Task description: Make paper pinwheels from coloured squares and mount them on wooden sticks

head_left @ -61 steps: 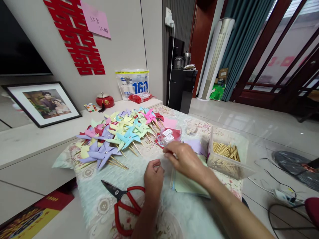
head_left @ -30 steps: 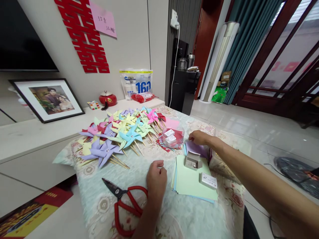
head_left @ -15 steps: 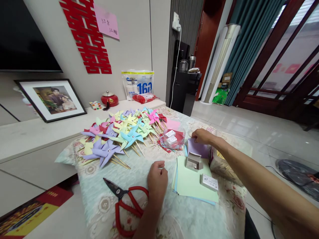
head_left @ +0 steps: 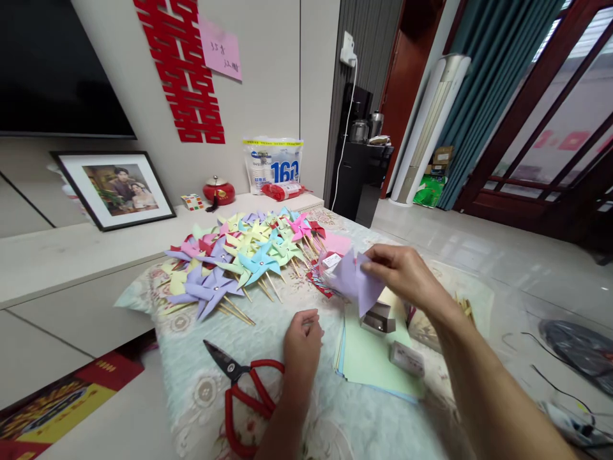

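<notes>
My right hand pinches a purple paper sheet between thumb and fingers, above the table's right side. The sheet hangs tilted and its upper edge looks split. Below it, an open small box with something tiny inside stands on a stack of light green paper. A closed small white box lies on the same stack. My left hand rests on the cloth, fingers curled in, with nothing seen in them. Just left of it lie red-handled scissors, blades spread.
Many finished paper pinwheels on sticks lie in a heap at the back left. A clear round container with small boxes sits partly behind the purple sheet. A clear bag of sticks stands at right, partly behind my forearm.
My right hand has lifted the purple sheet from beside the green stack and moved it left and toward me. My left hand and the scissors stay in place; the camera view has shifted slightly.
</notes>
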Demonstrator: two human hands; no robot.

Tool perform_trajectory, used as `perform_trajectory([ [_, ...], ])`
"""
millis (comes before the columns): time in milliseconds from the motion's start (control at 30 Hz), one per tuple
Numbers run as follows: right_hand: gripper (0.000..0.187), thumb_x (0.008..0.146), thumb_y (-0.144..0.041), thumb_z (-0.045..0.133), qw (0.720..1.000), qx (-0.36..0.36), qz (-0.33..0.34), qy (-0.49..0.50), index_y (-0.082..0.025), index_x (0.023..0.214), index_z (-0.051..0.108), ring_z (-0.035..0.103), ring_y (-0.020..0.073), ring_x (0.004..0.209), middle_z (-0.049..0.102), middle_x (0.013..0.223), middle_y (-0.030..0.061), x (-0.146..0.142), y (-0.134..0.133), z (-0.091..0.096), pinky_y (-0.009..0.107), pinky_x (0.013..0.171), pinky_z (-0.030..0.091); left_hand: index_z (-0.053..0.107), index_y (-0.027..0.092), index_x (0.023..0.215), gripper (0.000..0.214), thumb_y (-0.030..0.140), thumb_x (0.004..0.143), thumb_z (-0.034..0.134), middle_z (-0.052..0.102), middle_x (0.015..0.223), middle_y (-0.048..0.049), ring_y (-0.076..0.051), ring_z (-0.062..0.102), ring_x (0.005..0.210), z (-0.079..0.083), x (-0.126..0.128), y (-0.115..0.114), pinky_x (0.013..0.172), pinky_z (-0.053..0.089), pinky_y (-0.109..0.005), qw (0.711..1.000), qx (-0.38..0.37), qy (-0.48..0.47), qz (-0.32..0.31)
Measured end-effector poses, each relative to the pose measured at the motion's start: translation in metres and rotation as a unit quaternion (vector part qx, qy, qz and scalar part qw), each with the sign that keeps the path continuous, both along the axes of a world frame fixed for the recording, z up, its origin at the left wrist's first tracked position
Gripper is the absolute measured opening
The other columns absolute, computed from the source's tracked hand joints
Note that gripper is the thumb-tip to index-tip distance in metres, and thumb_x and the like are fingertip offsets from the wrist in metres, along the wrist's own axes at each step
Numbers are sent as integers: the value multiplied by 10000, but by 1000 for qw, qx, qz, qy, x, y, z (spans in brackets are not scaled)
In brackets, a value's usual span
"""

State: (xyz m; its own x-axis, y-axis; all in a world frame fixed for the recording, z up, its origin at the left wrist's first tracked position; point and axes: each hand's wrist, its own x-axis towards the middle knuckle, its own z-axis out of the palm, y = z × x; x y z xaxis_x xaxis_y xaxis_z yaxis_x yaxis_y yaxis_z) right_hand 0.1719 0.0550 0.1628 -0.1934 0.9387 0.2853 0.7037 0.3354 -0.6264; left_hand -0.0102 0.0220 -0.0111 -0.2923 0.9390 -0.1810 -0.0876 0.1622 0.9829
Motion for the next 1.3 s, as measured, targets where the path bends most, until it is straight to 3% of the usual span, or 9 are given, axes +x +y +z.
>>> perform_trajectory([
  [67,176,808,-347,635,986,-45,19,162,-181,779,685,524,142,633,632,697,-3,-19,-13,-19,252,583,369,662,143,981,300,348,764,627,732,888,-95,-197,690,713,10,-3,-3,569,505,-270,997,15,-69,-10],
  [167,243,714,-406,735,932,-101,6,348,-176,740,660,441,109,548,548,603,-37,-39,-19,-55,237,531,311,667,157,1097,409,469,860,551,756,931,-106,-242,716,855,25,-7,-6,705,557,-326,979,49,-196,-28],
  [300,283,646,-400,803,882,-121,-32,455,-165,754,688,422,96,533,559,594,-37,-50,-15,-95,228,523,287,654,97,1176,653,615,916,354,761,989,-158,-286,719,981,37,-9,-8,814,567,-380,954,25,-298,-18],
  [400,298,628,-399,821,869,-128,-47,475,-164,770,705,425,95,526,577,597,-32,-49,-14,-110,224,519,290,657,81,1168,692,662,867,434,760,1017,-168,-316,698,1049,43,-7,-10,869,556,-412,940,36,-337,-33],
  [533,293,636,-419,823,871,-128,-48,471,-171,733,699,411,92,503,554,567,-40,-47,-16,-116,224,498,287,682,121,1090,509,481,736,742,766,1046,-140,-305,706,1020,44,-1,-13,878,549,-396,953,67,-295,-29],
  [633,279,645,-412,825,871,-122,-38,474,-176,733,705,429,91,511,566,578,-37,-46,-17,-115,222,498,307,697,125,1057,518,333,607,849,782,982,-120,-294,728,938,35,4,-11,865,553,-402,959,70,-273,-23],
  [800,264,671,-403,831,868,-125,-20,479,-182,770,723,450,85,512,570,567,-44,-45,-18,-115,208,494,333,717,114,1011,458,255,590,833,793,933,-107,-256,737,831,25,6,-9,820,561,-384,966,76,-248,1],
  [1033,343,681,-394,848,847,-183,20,499,-196,938,735,632,139,634,746,771,13,-44,-19,-120,240,604,482,723,124,971,404,229,597,834,797,879,-80,-215,727,770,34,5,-14,776,557,-338,962,82,-260,11],
  [1300,306,674,-370,861,838,-182,20,514,-196,893,738,632,124,601,755,746,7,-45,-18,-121,224,580,478,747,127,965,396,250,601,842,795,870,-76,-226,728,759,43,6,-19,755,559,-344,956,72,-283,-9],
])
